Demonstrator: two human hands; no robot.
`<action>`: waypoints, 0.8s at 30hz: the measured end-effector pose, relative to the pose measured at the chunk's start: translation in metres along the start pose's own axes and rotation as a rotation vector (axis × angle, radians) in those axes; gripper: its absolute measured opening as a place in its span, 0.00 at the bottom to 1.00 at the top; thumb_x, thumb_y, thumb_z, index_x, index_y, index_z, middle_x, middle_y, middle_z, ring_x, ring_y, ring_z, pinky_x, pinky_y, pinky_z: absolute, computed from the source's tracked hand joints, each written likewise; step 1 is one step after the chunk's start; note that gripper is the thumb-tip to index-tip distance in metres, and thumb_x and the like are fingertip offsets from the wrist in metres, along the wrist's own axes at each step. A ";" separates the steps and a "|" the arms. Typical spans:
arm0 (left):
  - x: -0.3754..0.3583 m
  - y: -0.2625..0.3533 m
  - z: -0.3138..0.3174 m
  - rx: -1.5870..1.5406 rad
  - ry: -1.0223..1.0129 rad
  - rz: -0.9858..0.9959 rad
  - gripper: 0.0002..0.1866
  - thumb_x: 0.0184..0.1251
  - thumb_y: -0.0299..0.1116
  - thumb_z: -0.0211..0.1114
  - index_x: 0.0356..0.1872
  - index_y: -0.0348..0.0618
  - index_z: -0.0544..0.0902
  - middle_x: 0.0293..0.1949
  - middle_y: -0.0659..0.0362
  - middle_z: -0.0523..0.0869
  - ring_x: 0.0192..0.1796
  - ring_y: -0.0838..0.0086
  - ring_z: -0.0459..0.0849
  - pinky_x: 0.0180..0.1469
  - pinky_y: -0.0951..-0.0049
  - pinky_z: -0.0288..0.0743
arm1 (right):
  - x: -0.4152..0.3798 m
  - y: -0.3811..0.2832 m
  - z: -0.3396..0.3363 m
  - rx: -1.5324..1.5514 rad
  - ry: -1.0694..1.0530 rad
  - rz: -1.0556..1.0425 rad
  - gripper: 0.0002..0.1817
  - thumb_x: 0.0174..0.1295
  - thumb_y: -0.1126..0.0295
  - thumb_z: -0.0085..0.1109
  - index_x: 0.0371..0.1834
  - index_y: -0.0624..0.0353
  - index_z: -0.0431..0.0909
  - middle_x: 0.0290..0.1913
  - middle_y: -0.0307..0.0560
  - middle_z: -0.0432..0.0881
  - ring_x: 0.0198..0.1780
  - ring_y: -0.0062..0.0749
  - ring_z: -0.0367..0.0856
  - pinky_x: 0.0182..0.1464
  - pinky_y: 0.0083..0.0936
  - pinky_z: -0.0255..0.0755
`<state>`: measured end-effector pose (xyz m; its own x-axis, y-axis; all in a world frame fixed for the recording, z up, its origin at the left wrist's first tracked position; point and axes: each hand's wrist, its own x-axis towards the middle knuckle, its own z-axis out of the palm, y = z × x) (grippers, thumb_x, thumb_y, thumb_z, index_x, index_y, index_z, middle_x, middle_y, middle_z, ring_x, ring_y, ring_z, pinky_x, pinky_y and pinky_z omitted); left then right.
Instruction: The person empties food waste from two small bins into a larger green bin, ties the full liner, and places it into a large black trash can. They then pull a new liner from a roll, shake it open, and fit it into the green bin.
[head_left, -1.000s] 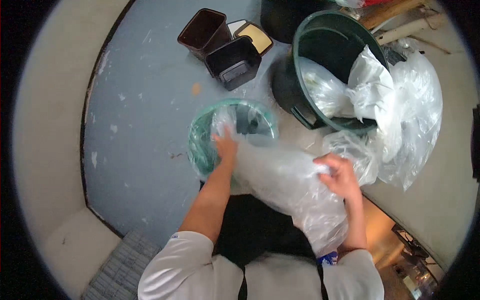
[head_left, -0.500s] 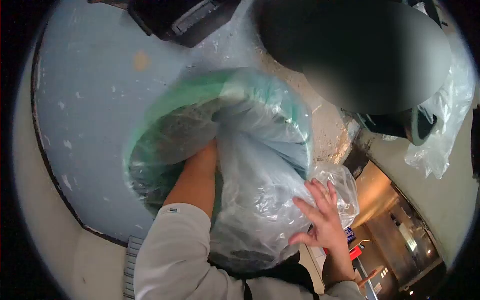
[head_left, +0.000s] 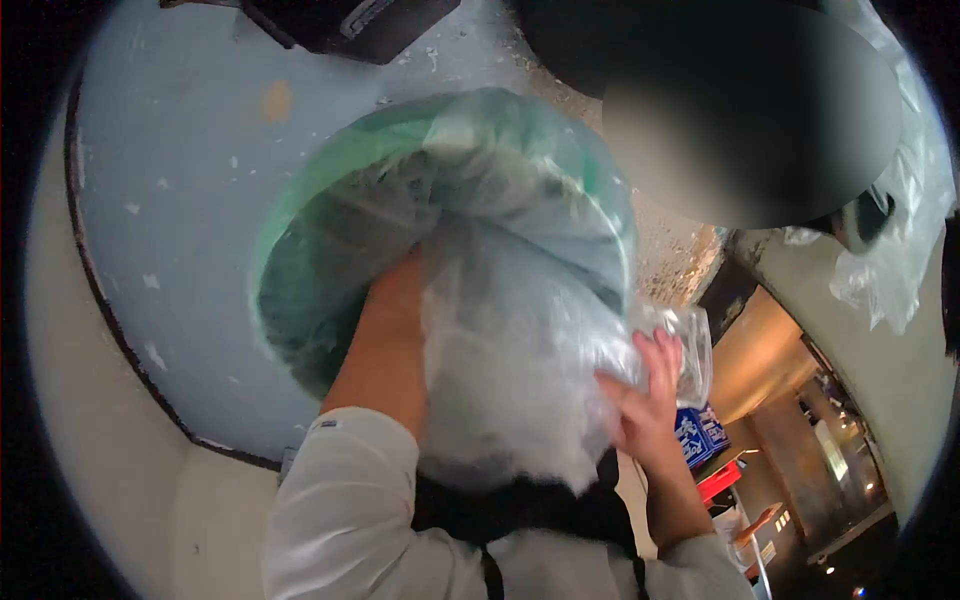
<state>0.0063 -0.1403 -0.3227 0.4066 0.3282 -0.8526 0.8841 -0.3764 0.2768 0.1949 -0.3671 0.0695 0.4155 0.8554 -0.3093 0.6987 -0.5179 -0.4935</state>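
Observation:
A round green bin (head_left: 320,185) is lined with a clear plastic bag (head_left: 520,360), whose loose part spreads over the near rim toward my body. My left forearm (head_left: 385,340) reaches down inside the liner, and the hand itself is hidden there. At the right side of the bag, my right hand (head_left: 650,400) rests against the plastic with fingers and thumb apart, slightly blurred. More clear plastic bulges just beyond its fingertips.
Around the bin lies a worn blue-grey floor (head_left: 170,220). A black object (head_left: 350,25) stands at the far side. Large dark round shape (head_left: 750,110) blocks the upper right, beside hanging clear plastic (head_left: 890,270). A blue box (head_left: 700,435) sits at lower right.
The bin's rim appears higher in view, and the near part of the bag has risen and bunched toward my body. My right hand has shifted slightly right and up; my left arm stays inside.

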 end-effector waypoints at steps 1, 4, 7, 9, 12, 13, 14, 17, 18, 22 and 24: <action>-0.017 0.004 -0.019 -0.079 -0.017 -0.013 0.37 0.71 0.59 0.49 0.71 0.42 0.61 0.65 0.50 0.71 0.57 0.61 0.77 0.59 0.63 0.70 | 0.003 -0.008 -0.005 0.021 0.073 0.015 0.17 0.43 0.67 0.69 0.41 0.49 0.85 0.56 0.54 0.73 0.60 0.58 0.69 0.62 0.55 0.61; -0.075 0.020 -0.085 -0.455 -0.094 -0.070 0.38 0.71 0.60 0.48 0.71 0.41 0.61 0.65 0.50 0.72 0.57 0.62 0.77 0.59 0.64 0.70 | 0.010 -0.019 -0.010 0.156 0.168 0.149 0.12 0.43 0.77 0.63 0.34 0.57 0.79 0.41 0.55 0.77 0.44 0.53 0.75 0.47 0.41 0.70; -0.185 0.055 -0.158 -0.962 -0.109 -0.130 0.38 0.71 0.60 0.48 0.71 0.41 0.60 0.65 0.50 0.72 0.57 0.63 0.77 0.59 0.65 0.69 | 0.039 -0.031 -0.024 0.183 0.098 0.325 0.10 0.48 0.76 0.62 0.34 0.62 0.73 0.35 0.61 0.78 0.40 0.58 0.78 0.43 0.41 0.73; -0.279 0.102 -0.197 -1.212 0.160 -0.045 0.37 0.72 0.58 0.49 0.71 0.40 0.63 0.61 0.50 0.75 0.54 0.65 0.77 0.57 0.65 0.69 | 0.062 -0.038 -0.031 0.327 0.022 0.543 0.11 0.58 0.66 0.61 0.37 0.63 0.77 0.36 0.62 0.81 0.42 0.58 0.80 0.43 0.44 0.73; -0.363 0.151 -0.198 -1.145 0.477 0.190 0.29 0.73 0.49 0.53 0.65 0.39 0.71 0.53 0.51 0.80 0.50 0.69 0.78 0.55 0.68 0.71 | 0.082 -0.041 -0.033 0.522 -0.103 0.505 0.20 0.64 0.54 0.56 0.42 0.62 0.81 0.36 0.62 0.83 0.43 0.57 0.82 0.44 0.43 0.73; -0.366 0.148 -0.197 -1.062 0.501 0.207 0.27 0.72 0.47 0.55 0.63 0.38 0.73 0.52 0.52 0.81 0.48 0.70 0.78 0.54 0.69 0.72 | 0.083 -0.041 -0.028 0.568 -0.154 0.405 0.21 0.64 0.51 0.55 0.42 0.61 0.81 0.36 0.59 0.84 0.42 0.54 0.83 0.44 0.42 0.74; -0.368 0.145 -0.196 -0.979 0.527 0.222 0.24 0.71 0.44 0.57 0.62 0.38 0.74 0.50 0.52 0.81 0.47 0.72 0.78 0.54 0.70 0.72 | 0.080 -0.037 -0.021 0.610 -0.202 0.307 0.23 0.64 0.49 0.55 0.43 0.60 0.82 0.36 0.57 0.85 0.41 0.50 0.84 0.44 0.41 0.74; -0.348 0.086 -0.211 -0.927 0.547 0.002 0.17 0.69 0.35 0.62 0.55 0.39 0.77 0.43 0.56 0.81 0.42 0.75 0.78 0.48 0.72 0.73 | 0.091 0.011 -0.025 0.539 -0.429 0.378 0.23 0.61 0.49 0.61 0.43 0.58 0.83 0.34 0.52 0.85 0.41 0.36 0.84 0.46 0.36 0.76; -0.343 0.049 -0.219 -0.951 0.522 0.015 0.16 0.69 0.34 0.62 0.54 0.40 0.77 0.41 0.56 0.81 0.40 0.75 0.77 0.47 0.71 0.73 | 0.096 0.047 -0.024 0.657 -0.282 0.526 0.23 0.58 0.51 0.65 0.47 0.59 0.80 0.36 0.52 0.85 0.41 0.34 0.83 0.46 0.36 0.76; -0.357 -0.056 -0.245 -0.380 0.245 -0.020 0.27 0.60 0.34 0.70 0.61 0.44 0.74 0.44 0.51 0.79 0.40 0.69 0.76 0.47 0.66 0.73 | 0.074 0.072 -0.070 0.444 0.372 0.384 0.37 0.53 0.62 0.73 0.64 0.61 0.66 0.60 0.59 0.73 0.60 0.41 0.73 0.63 0.34 0.66; -0.387 -0.051 -0.267 -0.228 0.150 -0.005 0.35 0.54 0.33 0.73 0.65 0.44 0.70 0.50 0.47 0.78 0.47 0.63 0.77 0.52 0.63 0.73 | 0.039 0.021 -0.099 0.493 0.719 0.358 0.32 0.57 0.65 0.69 0.63 0.60 0.67 0.59 0.57 0.72 0.61 0.40 0.70 0.66 0.33 0.62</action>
<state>-0.1348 -0.0166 0.1116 0.4163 0.4607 -0.7839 0.9084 -0.1753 0.3795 0.2832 -0.3439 0.1272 0.9327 0.3604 -0.0146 0.2026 -0.5569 -0.8055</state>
